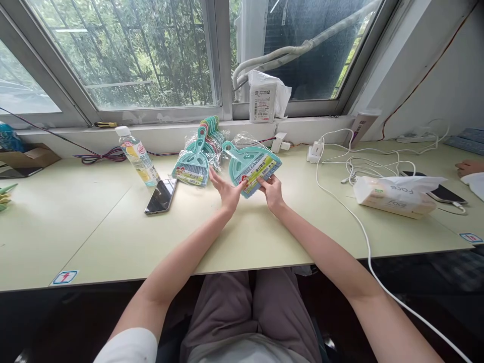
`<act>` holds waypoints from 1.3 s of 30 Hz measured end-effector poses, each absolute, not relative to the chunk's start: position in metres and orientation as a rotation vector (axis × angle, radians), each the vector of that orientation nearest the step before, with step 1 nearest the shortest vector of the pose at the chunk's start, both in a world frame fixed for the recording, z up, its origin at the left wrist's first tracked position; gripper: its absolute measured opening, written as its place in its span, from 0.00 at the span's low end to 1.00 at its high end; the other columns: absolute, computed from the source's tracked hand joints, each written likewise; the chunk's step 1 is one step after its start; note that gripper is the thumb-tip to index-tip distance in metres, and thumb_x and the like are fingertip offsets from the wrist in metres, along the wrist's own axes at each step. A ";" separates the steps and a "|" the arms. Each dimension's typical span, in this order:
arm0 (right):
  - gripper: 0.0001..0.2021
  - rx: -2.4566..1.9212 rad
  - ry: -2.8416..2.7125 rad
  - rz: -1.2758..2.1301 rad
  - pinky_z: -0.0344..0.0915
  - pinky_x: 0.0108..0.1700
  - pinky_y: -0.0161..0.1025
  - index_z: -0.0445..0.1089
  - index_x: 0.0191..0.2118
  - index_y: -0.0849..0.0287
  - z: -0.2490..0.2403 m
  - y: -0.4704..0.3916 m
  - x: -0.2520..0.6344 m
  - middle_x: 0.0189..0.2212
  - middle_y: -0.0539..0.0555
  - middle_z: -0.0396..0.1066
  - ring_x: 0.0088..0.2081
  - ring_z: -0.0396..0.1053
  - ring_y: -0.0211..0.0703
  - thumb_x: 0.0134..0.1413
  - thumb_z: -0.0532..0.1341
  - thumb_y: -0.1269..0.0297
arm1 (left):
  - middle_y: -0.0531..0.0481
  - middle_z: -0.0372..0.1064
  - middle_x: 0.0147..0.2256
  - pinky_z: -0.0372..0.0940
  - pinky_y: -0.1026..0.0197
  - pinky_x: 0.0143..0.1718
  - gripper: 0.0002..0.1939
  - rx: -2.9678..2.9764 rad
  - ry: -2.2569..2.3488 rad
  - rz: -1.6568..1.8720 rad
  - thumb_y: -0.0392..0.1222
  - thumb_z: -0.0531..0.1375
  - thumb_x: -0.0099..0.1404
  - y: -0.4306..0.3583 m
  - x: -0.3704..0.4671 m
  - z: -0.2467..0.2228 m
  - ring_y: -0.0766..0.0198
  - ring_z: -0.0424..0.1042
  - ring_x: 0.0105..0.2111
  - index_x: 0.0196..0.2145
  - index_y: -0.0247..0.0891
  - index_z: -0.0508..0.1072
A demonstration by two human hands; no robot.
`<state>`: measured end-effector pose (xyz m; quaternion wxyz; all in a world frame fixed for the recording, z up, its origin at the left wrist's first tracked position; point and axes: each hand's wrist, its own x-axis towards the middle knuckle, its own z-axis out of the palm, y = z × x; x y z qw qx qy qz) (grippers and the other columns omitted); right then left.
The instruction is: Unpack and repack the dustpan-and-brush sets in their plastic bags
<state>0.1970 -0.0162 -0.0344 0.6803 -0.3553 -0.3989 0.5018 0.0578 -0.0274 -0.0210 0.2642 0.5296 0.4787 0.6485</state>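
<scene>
A teal mini dustpan and brush set (249,165) in clear wrapping, with a yellow-green printed label, is tilted above the table in front of me. My right hand (273,192) pinches its lower edge between thumb and fingers. At its lower left, my left hand (226,190) has its fingers stretched apart, with the thumb touching the label edge. Just left of that hand lies a stack of similar wrapped dustpan sets (192,160), handles toward the window, in teal with some pink showing.
Left of the stack are a smartphone (162,196) and a drink bottle (138,156). At right lie a tissue pack (395,196), tangled white cables (365,164) and another phone (446,194). Another person's hand (471,168) rests at the far right. The table edge (257,268) crosses above my lap.
</scene>
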 end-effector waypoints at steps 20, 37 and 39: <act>0.23 -0.883 -0.989 1.119 0.75 0.45 0.50 0.68 0.38 0.57 -0.037 -0.014 0.195 0.38 0.54 0.76 0.40 0.74 0.46 0.35 0.73 0.56 | 0.46 0.71 0.39 0.56 0.53 0.46 0.07 2.339 1.669 1.386 0.39 0.52 0.69 -0.027 0.044 -0.009 0.54 0.65 0.42 0.37 0.41 0.70; 0.18 -0.877 -0.928 1.152 0.76 0.44 0.50 0.68 0.37 0.57 -0.038 -0.013 0.196 0.36 0.52 0.76 0.40 0.75 0.45 0.39 0.72 0.60 | 0.36 0.64 0.45 0.60 0.49 0.51 0.20 2.638 1.603 1.015 0.33 0.48 0.67 -0.032 0.049 0.000 0.48 0.62 0.49 0.54 0.36 0.69; 0.18 -0.876 -0.917 1.159 0.76 0.45 0.49 0.68 0.36 0.56 -0.038 -0.013 0.196 0.37 0.51 0.76 0.40 0.75 0.45 0.38 0.72 0.61 | 0.35 0.65 0.45 0.58 0.48 0.52 0.21 2.640 1.600 1.005 0.34 0.47 0.68 -0.034 0.050 -0.001 0.47 0.62 0.49 0.55 0.37 0.68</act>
